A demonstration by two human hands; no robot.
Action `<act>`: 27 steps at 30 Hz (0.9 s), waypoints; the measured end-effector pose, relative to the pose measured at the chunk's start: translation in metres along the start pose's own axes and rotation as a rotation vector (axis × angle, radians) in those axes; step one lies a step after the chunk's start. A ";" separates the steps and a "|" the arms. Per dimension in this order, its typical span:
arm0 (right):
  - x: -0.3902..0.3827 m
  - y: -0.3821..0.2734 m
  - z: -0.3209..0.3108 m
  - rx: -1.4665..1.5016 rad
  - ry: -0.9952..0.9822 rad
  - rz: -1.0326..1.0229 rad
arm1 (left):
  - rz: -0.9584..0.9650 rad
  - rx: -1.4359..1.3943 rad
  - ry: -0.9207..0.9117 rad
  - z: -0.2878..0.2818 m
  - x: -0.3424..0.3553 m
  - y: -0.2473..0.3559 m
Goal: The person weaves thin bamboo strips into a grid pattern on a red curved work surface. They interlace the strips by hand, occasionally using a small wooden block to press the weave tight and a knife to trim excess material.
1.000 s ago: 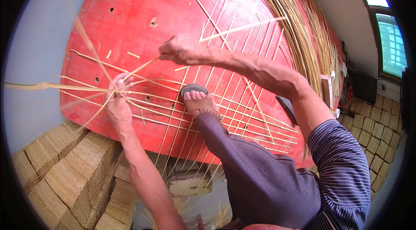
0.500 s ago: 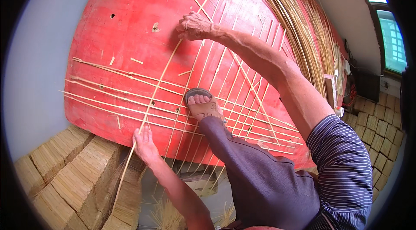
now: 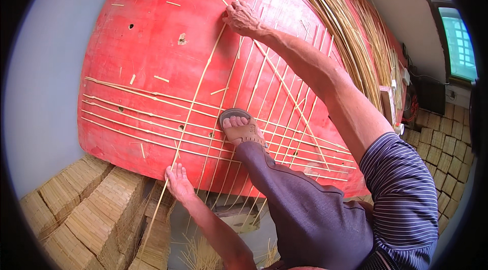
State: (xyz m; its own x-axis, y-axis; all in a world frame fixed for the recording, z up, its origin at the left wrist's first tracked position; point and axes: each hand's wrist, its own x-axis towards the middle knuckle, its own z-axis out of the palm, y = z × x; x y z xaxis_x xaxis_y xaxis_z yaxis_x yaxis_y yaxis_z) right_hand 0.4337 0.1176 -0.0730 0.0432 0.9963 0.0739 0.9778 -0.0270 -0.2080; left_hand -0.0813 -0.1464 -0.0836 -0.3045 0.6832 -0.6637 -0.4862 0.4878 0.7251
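At upper centre, the right hand point(image 3: 244, 18) was closed around a long, narrow, pale-yellow cane-like strip point(image 3: 196, 95), which slanted to the lower left across a broad red board point(image 3: 152, 46). There the left hand point(image 3: 180, 183) lay against it; whether clamped on it, I could not tell.

Crossed strips point(image 3: 298, 139) lie on board point(image 3: 152, 26), foot point(image 3: 241, 126) atop them at centre. Strip bundle point(image 3: 330, 16) along board at 1 o'clock. Stacks point(image 3: 99, 209) beyond edge, 8 o'clock; window point(image 3: 459, 46) at 2.
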 end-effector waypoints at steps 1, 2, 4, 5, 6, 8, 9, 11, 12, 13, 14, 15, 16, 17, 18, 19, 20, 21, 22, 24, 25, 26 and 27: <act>0.000 0.006 0.002 -0.014 0.003 0.004 | 0.018 -0.008 0.015 0.000 0.001 -0.004; 0.001 0.013 0.004 -0.028 0.006 0.008 | 0.025 -0.027 0.008 -0.001 0.002 -0.009; 0.005 0.015 0.004 -0.050 -0.027 -0.038 | 0.052 -0.063 0.001 -0.006 0.005 -0.011; 0.006 0.016 0.005 -0.062 -0.044 -0.060 | 0.060 -0.062 0.017 -0.008 0.007 -0.012; 0.005 0.015 0.005 -0.052 -0.041 -0.057 | 0.066 -0.061 0.034 -0.007 0.007 -0.013; 0.004 0.012 0.006 -0.033 -0.035 -0.052 | 0.078 -0.070 0.056 -0.007 0.006 -0.015; 0.003 0.011 0.006 -0.023 -0.036 -0.052 | 0.086 -0.081 0.062 -0.008 0.006 -0.015; 0.002 0.010 0.007 -0.002 -0.039 -0.052 | 0.097 -0.091 0.074 -0.009 0.005 -0.017; 0.003 0.013 0.007 -0.008 -0.033 -0.056 | 0.102 -0.093 0.076 -0.008 0.005 -0.017; 0.004 0.015 0.008 -0.014 -0.027 -0.061 | 0.106 -0.095 0.077 -0.006 0.005 -0.017; 0.005 0.018 0.009 -0.020 -0.020 -0.065 | 0.106 -0.099 0.075 -0.005 0.005 -0.018; 0.005 0.016 0.009 0.000 -0.028 -0.058 | 0.108 -0.100 0.078 -0.007 0.006 -0.017; 0.005 0.013 0.010 0.020 -0.036 -0.051 | 0.110 -0.101 0.082 -0.009 0.007 -0.017; 0.006 0.011 0.010 0.040 -0.043 -0.045 | 0.112 -0.100 0.079 -0.011 0.007 -0.017; 0.005 0.015 0.011 0.030 -0.051 -0.049 | 0.109 -0.100 0.071 -0.011 0.008 -0.018; 0.005 0.020 0.011 0.020 -0.058 -0.053 | 0.106 -0.100 0.063 -0.010 0.008 -0.021; 0.005 0.025 0.011 0.009 -0.066 -0.058 | 0.100 -0.103 0.061 -0.008 0.009 -0.023; 0.004 0.022 0.010 0.014 -0.055 -0.056 | 0.100 -0.103 0.064 -0.009 0.009 -0.023; 0.003 0.020 0.009 0.017 -0.045 -0.055 | 0.098 -0.106 0.067 -0.010 0.009 -0.024; 0.002 0.014 0.004 -0.012 -0.043 -0.055 | -0.051 -0.097 0.248 0.002 -0.003 -0.014; 0.005 0.014 0.000 -0.044 -0.048 -0.058 | -0.129 -0.096 0.340 0.010 -0.007 -0.013; 0.008 0.007 -0.002 -0.058 -0.049 -0.068 | -0.132 -0.070 0.299 0.009 -0.009 -0.010; 0.005 0.007 0.000 -0.065 0.077 -0.146 | -0.142 -0.035 0.270 0.005 -0.012 -0.012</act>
State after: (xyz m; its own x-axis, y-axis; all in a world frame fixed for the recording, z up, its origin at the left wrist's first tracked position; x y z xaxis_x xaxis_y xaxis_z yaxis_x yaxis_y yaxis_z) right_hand 0.4408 0.1228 -0.0740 -0.0875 0.9809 0.1737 0.9859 0.1102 -0.1259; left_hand -0.0675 -0.1577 -0.0832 -0.4358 0.4386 -0.7859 -0.5658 0.5456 0.6182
